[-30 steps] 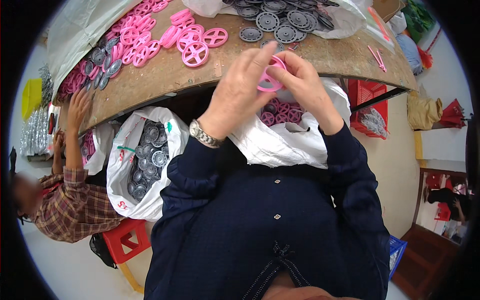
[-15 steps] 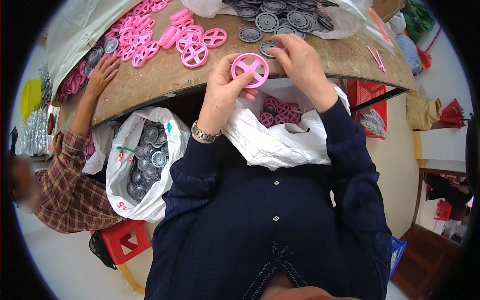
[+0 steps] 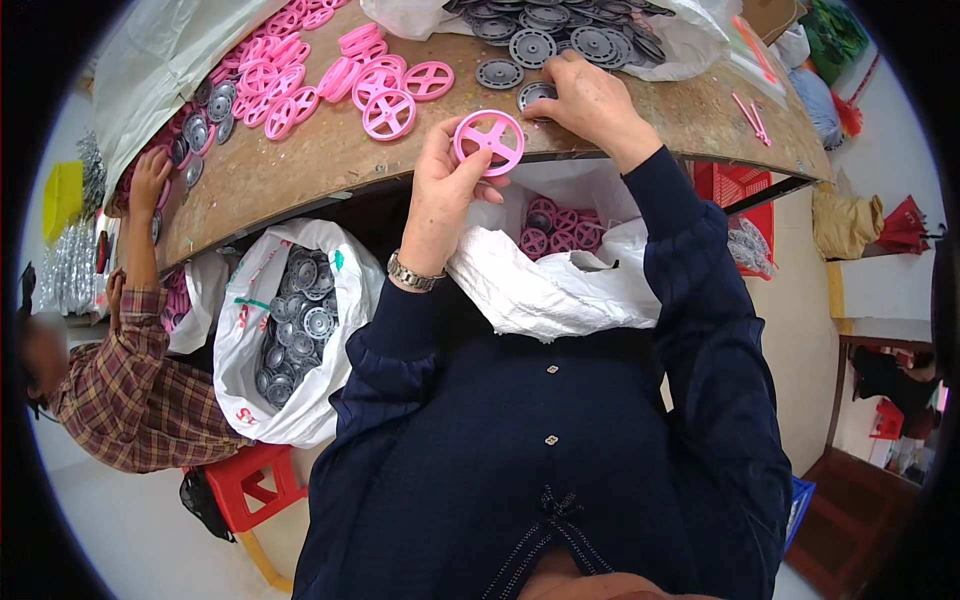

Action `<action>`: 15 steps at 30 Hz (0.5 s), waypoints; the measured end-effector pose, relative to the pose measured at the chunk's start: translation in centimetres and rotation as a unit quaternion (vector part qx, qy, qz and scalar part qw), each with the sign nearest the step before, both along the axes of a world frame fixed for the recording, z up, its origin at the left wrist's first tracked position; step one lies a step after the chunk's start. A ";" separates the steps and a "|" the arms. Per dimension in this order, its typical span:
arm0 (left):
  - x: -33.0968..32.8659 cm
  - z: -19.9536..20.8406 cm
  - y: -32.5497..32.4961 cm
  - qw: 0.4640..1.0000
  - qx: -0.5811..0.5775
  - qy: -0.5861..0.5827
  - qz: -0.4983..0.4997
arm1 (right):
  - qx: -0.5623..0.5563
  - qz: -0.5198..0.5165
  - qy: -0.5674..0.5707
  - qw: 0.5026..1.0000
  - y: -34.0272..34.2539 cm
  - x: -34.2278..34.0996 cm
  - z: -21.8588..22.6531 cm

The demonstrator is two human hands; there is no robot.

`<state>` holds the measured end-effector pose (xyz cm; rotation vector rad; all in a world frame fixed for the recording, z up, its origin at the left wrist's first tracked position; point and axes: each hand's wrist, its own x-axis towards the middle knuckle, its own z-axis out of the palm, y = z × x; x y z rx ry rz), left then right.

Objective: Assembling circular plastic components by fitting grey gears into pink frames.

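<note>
My left hand [image 3: 442,190] holds a pink four-spoked plastic wheel [image 3: 506,125] upright over the table's front edge, thumb across its face. Just to the right, my right hand [image 3: 590,105] has its thumb and fingers at the rim of a grey plastic disc [image 3: 533,93] lying on the table. Beyond that disc lies another grey disc [image 3: 499,73], with a heap of similar discs [image 3: 590,42] behind. Several loose pink wheels [image 3: 389,114] lie to the left of my hands. Below them, a white sack [image 3: 545,290] at my lap contains pink wheels with dark centres [image 3: 562,232].
A co-worker's hand [image 3: 150,180] reaches into pink and grey parts at the table's left end. A white bag [image 3: 235,365] of grey discs stands beside me, near a red stool [image 3: 250,490]. Pink sticks [image 3: 752,118] lie on the right; a red basket [image 3: 720,185] sits below.
My right hand has come down onto the grey disc. My left hand has shifted slightly left with the pink wheel. The co-worker's hand has moved left, and more grey discs show there.
</note>
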<state>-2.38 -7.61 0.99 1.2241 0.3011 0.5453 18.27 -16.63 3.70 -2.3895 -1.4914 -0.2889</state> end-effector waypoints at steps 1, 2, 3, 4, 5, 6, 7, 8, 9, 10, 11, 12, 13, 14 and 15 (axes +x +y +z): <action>0.1 -0.1 0.0 1.000 0.001 0.000 0.000 | 0.025 -0.001 0.003 1.000 0.0 0.1 -0.2; 0.1 -0.2 0.0 1.000 -0.003 0.000 0.000 | 0.051 -0.001 0.006 0.999 0.0 0.1 -0.4; 0.1 -0.3 0.0 1.000 -0.007 0.000 -0.001 | 0.051 -0.001 0.006 0.999 0.0 0.2 -0.7; 0.2 -0.2 0.0 1.000 -0.006 0.000 -0.001 | 0.083 0.017 0.006 0.996 -0.2 0.4 -0.9; 0.1 -0.1 0.0 1.000 -0.012 -0.004 -0.001 | 0.113 0.037 0.007 0.993 -0.2 0.3 -0.9; 0.1 0.0 0.0 1.000 -0.019 -0.007 -0.002 | 0.113 0.039 0.008 0.993 -0.4 0.3 -0.8; 0.0 0.0 0.0 1.000 -0.019 -0.006 0.000 | 0.141 0.036 0.058 0.988 -0.6 0.5 -0.6; 0.0 0.0 0.0 1.000 -0.019 -0.003 -0.002 | 0.167 0.032 0.107 0.980 -0.8 0.4 -0.4; 0.0 0.0 0.1 1.000 -0.019 0.000 -0.005 | 0.203 0.042 0.120 0.971 -1.1 0.2 -0.3; 0.0 0.0 0.0 1.000 -0.019 0.001 -0.005 | 0.203 0.042 0.121 0.971 -1.5 0.0 -0.1; 0.0 0.0 0.0 1.000 -0.019 0.002 -0.001 | 0.227 0.034 0.248 0.941 -1.9 -0.4 0.2; 0.0 0.0 0.0 1.000 -0.019 0.003 0.003 | 0.247 0.025 0.371 0.895 -2.3 -0.9 0.6; 0.0 0.0 0.0 1.000 -0.019 0.003 0.003 | 0.247 0.025 0.371 0.895 -2.6 -1.5 0.9; 0.1 0.1 0.0 1.000 -0.020 0.003 -0.001 | 0.257 0.046 0.440 0.859 -3.1 -2.2 1.3; 0.2 0.2 -0.1 1.000 -0.022 0.004 -0.006 | 0.265 0.067 0.505 0.818 -3.5 -2.8 1.5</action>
